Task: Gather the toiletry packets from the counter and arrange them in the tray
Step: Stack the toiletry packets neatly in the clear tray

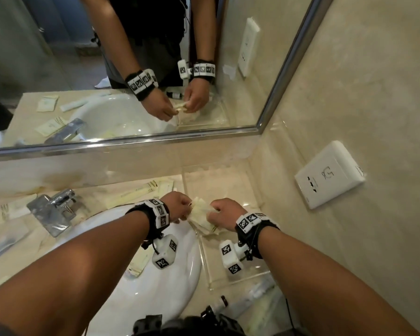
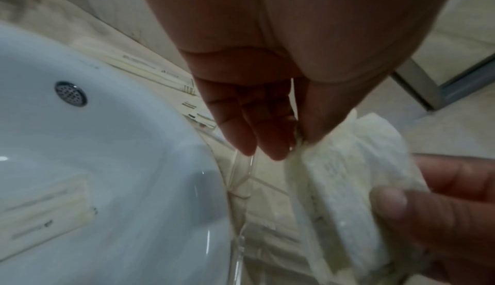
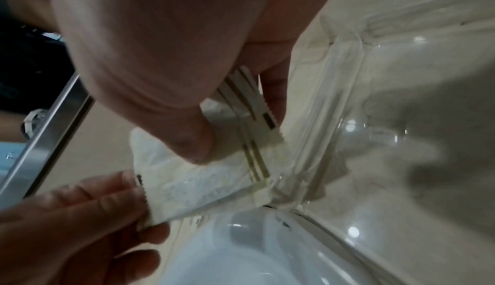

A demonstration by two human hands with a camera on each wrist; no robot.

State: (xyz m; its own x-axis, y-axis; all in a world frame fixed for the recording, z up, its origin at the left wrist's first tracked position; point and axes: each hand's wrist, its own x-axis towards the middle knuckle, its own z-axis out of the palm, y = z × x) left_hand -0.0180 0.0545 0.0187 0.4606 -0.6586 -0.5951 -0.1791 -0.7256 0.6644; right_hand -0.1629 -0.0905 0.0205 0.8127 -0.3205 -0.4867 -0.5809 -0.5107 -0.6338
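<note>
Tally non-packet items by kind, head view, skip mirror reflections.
Hands: 2, left hand and right hand, both pinching the packet bundle
Clear tray: 1
Sink: 1
Faucet: 1
Wall socket: 1
Mirror: 1
Total: 7

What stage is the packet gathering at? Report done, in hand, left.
Done: cream packets already lie in the clear acrylic tray. In hand: left hand and right hand pinch a cream packet bundle over it. Left: long cream packets behind the white sink.
</note>
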